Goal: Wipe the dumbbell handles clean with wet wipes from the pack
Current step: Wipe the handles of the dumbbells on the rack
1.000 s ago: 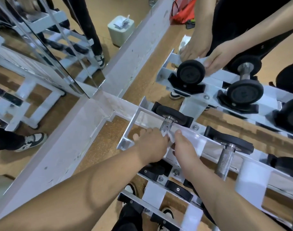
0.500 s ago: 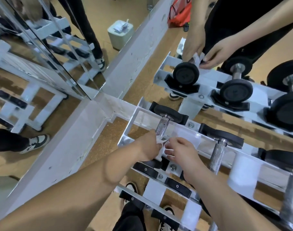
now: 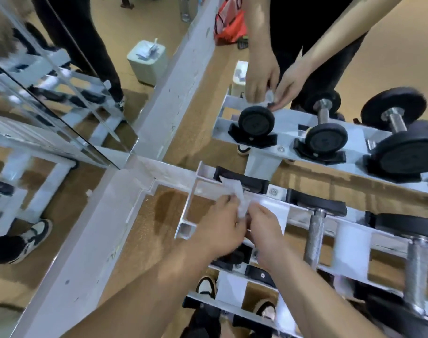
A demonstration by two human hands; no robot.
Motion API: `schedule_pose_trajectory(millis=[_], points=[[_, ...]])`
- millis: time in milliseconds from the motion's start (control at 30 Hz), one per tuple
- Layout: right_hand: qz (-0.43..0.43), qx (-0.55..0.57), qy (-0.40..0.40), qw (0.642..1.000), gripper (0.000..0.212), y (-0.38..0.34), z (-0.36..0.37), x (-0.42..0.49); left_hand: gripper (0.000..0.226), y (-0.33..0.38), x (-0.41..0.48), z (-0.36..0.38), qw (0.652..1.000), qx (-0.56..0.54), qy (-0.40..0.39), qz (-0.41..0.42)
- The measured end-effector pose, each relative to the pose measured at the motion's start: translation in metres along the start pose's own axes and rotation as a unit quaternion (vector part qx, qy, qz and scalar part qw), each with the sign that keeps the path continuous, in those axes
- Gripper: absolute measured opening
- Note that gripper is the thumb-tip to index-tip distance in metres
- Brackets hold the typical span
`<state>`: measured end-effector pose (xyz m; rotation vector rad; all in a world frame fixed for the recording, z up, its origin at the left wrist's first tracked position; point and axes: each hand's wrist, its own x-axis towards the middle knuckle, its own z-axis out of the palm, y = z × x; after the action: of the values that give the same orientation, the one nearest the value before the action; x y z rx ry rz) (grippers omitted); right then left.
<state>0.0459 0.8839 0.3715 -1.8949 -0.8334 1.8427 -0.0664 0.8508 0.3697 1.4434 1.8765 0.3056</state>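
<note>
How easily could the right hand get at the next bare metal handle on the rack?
Probably yes, easily. The knurled handle lies uncovered just beside the right hand, with nothing between them. Both that hand and the left hand pinch the wet wipe, though, so it is occupied.

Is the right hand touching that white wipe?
Touching. The head view shows the right hand and left hand both pinching the lower end of the wipe, with no gap visible.
</note>
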Motion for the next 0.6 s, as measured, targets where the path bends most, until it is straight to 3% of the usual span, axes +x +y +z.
schedule_pose_trajectory(millis=[33, 100, 200, 267, 333, 400, 467, 533, 600], points=[[0.011, 0.028, -0.008, 1.000, 0.034, -0.001, -0.001, -0.002, 0.072, 0.000, -0.004, 0.007, 0.997, 0.015, -0.079, -0.008], [0.023, 0.058, -0.026, 0.998, 0.032, 0.000, -0.004, 0.001, 0.087, 0.002, -0.016, 0.014, 0.993, 0.030, -0.118, -0.001], [-0.011, 0.001, 0.022, 1.000, 0.012, 0.005, -0.007, 0.012, 0.058, -0.003, -0.026, 0.013, 0.998, -0.067, -0.010, 0.010], [0.001, 0.002, 0.060, 0.998, 0.009, 0.005, -0.009, 0.020, 0.037, -0.007, -0.027, 0.006, 0.990, -0.119, 0.072, -0.020], [0.014, 0.036, 0.078, 0.996, 0.007, 0.005, -0.010, 0.023, 0.032, -0.012, -0.028, 0.004, 0.988, -0.132, 0.076, -0.025], [-0.028, -0.011, 0.117, 0.993, 0.028, 0.006, -0.012, 0.019, 0.035, -0.016, -0.026, 0.007, 0.989, -0.132, 0.058, -0.012], [-0.130, -0.132, 0.170, 0.968, 0.039, 0.010, -0.013, 0.007, 0.038, -0.020, -0.022, 0.009, 0.985, -0.159, 0.061, -0.028], [-0.188, -0.196, 0.125, 0.954, 0.038, 0.019, -0.001, -0.007, 0.039, -0.022, -0.023, 0.008, 0.973, -0.206, 0.072, -0.075], [-0.130, -0.190, 0.028, 0.973, 0.045, 0.030, 0.022, -0.014, 0.038, -0.027, -0.027, 0.008, 0.965, -0.218, 0.097, -0.110]])
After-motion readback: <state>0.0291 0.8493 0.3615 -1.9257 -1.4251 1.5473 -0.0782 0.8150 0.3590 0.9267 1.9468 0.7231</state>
